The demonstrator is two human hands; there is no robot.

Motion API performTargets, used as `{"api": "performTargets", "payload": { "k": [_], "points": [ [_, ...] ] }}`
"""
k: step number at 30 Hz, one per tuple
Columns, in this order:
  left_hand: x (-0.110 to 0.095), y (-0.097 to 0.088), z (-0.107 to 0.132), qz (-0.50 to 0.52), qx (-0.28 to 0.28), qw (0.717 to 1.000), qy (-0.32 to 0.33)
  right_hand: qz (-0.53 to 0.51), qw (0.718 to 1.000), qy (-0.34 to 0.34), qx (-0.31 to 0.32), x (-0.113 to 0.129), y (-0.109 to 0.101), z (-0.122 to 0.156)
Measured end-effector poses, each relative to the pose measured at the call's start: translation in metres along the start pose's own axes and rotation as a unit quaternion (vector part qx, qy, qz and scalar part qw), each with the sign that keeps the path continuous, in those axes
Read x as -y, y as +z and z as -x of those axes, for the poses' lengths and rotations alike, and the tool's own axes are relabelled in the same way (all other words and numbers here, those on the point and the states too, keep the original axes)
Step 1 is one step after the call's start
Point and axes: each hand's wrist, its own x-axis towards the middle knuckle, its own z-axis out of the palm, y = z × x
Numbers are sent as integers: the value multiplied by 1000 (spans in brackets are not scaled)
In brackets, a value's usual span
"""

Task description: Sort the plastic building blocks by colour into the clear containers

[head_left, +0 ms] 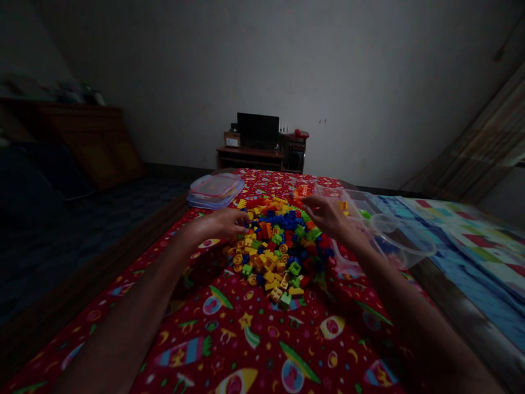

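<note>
A heap of small plastic building bricks (279, 246) in yellow, blue, green, orange and red lies on a red patterned cloth (246, 339). My left hand (223, 223) rests at the heap's left edge, fingers curled down onto the bricks; whether it holds one is hidden. My right hand (326, 214) hovers over the heap's far right side with fingers bent in a pinch, and what they hold is too small to name. Several clear plastic containers (394, 241) stand just right of my right hand.
A stack of clear plastic lids (215, 190) lies at the cloth's far left. A colourful striped cloth (471, 246) covers the surface to the right. A dark screen on a low wooden cabinet (258, 143) stands against the far wall. The room is dim.
</note>
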Motion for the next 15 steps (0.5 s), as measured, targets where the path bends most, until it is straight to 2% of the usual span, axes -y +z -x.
{"api": "performTargets", "payload": {
  "k": [3,5,8,10,12,15],
  "points": [
    [-19,6,6,-4,16,999,30,-27,995,-71,69,44,13,36],
    [-29,14,13,-21,-2,998,53,-12,988,-111,102,62,24,54],
    [-36,28,29,-51,-29,995,82,24,973,-178,142,71,43,67],
    [-37,38,39,-58,-13,994,93,42,964,-211,154,72,55,70],
    [-40,46,44,-66,0,994,91,50,963,-219,152,73,64,70],
    [-46,55,42,-89,-25,993,74,35,966,-209,145,73,72,72]
  ]
}}
